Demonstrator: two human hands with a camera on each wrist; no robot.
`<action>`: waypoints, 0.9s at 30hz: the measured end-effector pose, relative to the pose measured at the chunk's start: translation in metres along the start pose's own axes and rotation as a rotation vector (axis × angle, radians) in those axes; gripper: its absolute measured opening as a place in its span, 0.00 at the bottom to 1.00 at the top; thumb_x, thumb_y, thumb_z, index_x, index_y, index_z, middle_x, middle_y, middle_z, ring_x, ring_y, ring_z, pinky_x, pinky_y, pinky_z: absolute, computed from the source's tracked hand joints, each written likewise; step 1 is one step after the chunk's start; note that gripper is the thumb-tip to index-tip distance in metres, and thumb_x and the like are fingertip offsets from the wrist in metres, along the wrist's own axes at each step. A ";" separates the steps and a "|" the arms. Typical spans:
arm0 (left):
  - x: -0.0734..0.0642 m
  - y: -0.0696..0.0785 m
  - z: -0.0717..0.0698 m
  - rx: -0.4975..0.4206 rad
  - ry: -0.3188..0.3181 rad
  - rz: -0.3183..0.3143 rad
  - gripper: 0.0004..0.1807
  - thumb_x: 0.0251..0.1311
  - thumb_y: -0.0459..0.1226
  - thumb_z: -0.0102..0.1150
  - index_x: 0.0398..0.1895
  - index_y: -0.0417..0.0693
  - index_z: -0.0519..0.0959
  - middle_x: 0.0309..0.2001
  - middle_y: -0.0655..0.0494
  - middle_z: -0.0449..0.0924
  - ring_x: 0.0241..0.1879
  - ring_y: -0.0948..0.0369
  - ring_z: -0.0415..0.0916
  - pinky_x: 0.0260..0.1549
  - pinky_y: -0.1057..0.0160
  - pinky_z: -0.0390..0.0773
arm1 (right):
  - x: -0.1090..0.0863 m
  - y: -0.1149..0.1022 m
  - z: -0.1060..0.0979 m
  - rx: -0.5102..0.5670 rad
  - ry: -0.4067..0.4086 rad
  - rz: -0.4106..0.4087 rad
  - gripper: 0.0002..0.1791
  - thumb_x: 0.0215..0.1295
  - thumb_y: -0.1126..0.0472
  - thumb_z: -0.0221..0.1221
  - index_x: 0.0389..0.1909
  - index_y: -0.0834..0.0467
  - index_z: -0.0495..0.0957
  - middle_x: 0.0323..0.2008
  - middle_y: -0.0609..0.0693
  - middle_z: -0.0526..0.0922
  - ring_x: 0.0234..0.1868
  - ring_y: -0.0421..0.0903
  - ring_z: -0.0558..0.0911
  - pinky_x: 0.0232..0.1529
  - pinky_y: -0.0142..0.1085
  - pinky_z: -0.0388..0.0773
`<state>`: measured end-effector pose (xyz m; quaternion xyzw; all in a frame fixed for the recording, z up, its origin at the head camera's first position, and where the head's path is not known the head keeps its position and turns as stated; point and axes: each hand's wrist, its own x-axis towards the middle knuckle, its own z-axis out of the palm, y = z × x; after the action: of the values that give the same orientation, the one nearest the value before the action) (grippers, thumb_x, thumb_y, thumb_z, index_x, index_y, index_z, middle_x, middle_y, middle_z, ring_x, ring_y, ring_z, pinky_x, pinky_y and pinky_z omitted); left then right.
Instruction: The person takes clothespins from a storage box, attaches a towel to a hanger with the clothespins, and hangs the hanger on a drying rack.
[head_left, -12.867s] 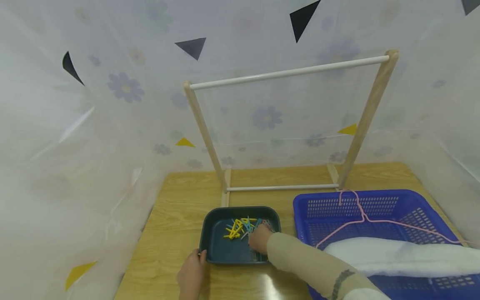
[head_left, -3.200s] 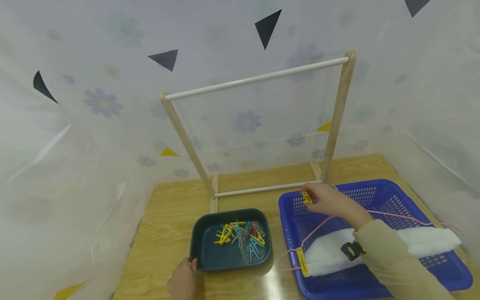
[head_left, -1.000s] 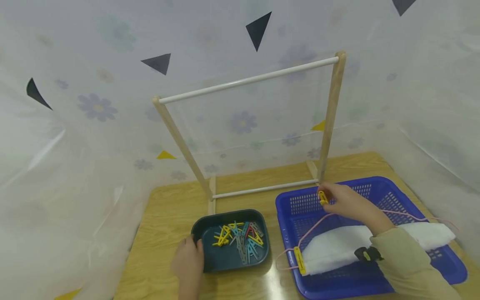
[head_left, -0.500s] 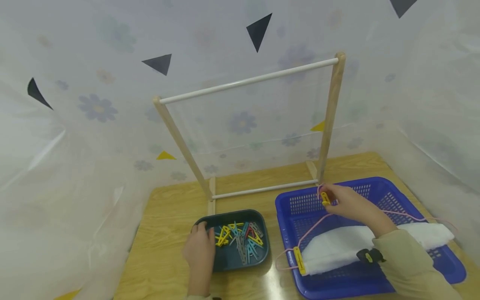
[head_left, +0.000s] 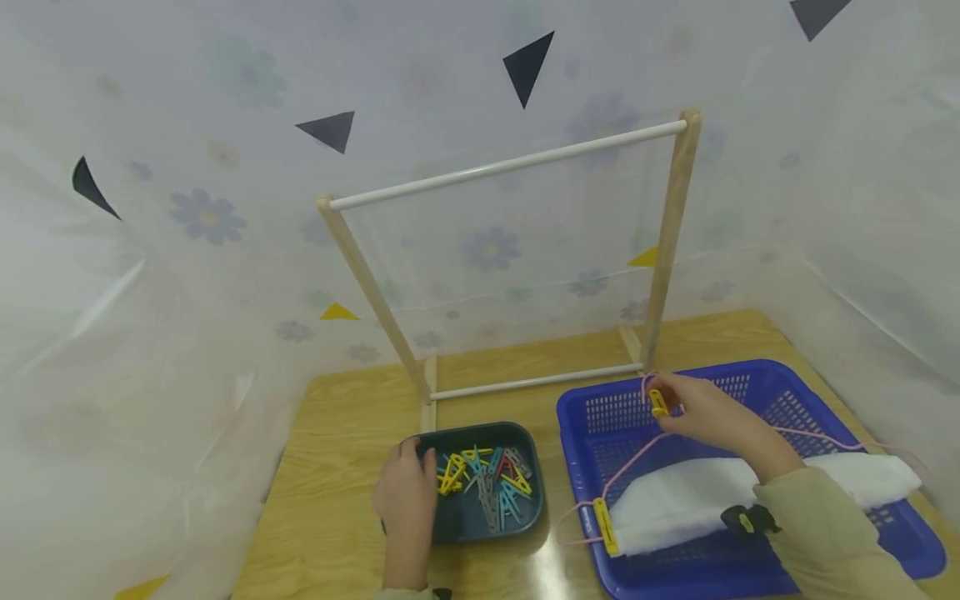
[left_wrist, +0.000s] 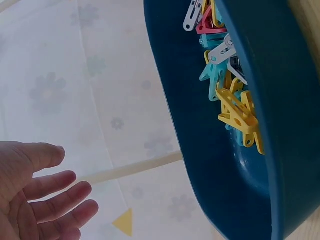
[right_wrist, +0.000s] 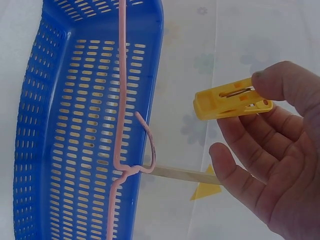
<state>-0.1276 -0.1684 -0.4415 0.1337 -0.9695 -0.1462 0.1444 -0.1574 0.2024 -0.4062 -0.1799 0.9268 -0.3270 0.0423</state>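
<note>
We saw the right hand (head_left: pixel 701 408) pinching a yellow clothespin (right_wrist: pixel 231 100) above the blue basket (head_left: pixel 675 577), near the hook of a pink hanger (right_wrist: pixel 123 75). A white cloth (head_left: pixel 690 500) lay below, another yellow clip (head_left: pixel 605 527) at its left end. The left hand (head_left: pixel 407 487) held nothing, fingers loose, beside the dark tray (left_wrist: pixel 295 125) of mixed clothespins (head_left: pixel 486 490). Behind, we saw a rack (head_left: pixel 510 163).

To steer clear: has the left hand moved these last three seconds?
Yes: the left hand moved forward and rightward, closer to the wood-framed rack.
</note>
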 end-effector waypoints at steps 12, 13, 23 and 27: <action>0.002 0.006 0.001 0.033 0.070 0.069 0.15 0.51 0.44 0.62 0.39 0.45 0.79 0.36 0.50 0.80 0.28 0.54 0.77 0.14 0.60 0.70 | -0.002 0.000 -0.002 -0.025 0.002 0.014 0.20 0.49 0.68 0.61 0.45 0.66 0.70 0.31 0.51 0.74 0.32 0.47 0.73 0.28 0.39 0.73; 0.001 0.007 0.002 0.033 0.073 0.076 0.15 0.50 0.44 0.63 0.38 0.45 0.79 0.36 0.50 0.80 0.28 0.53 0.77 0.14 0.60 0.70 | -0.003 0.001 -0.002 -0.025 0.004 0.016 0.20 0.49 0.68 0.61 0.45 0.66 0.70 0.32 0.51 0.74 0.33 0.48 0.74 0.29 0.39 0.73; 0.002 0.019 0.005 0.031 0.064 0.116 0.15 0.49 0.44 0.63 0.39 0.46 0.79 0.32 0.52 0.78 0.25 0.54 0.75 0.15 0.58 0.70 | -0.004 0.007 -0.004 -0.035 0.010 0.027 0.20 0.49 0.68 0.60 0.45 0.68 0.70 0.32 0.52 0.75 0.34 0.48 0.74 0.30 0.41 0.74; 0.002 0.023 0.005 0.029 0.058 0.136 0.15 0.50 0.44 0.63 0.39 0.46 0.79 0.33 0.52 0.79 0.26 0.54 0.75 0.16 0.58 0.72 | -0.006 0.009 -0.005 -0.043 0.016 0.022 0.20 0.49 0.67 0.61 0.45 0.67 0.70 0.31 0.50 0.74 0.33 0.47 0.73 0.30 0.40 0.73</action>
<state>-0.1364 -0.1461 -0.4383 0.0739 -0.9738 -0.1179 0.1799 -0.1559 0.2136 -0.4078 -0.1681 0.9358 -0.3080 0.0348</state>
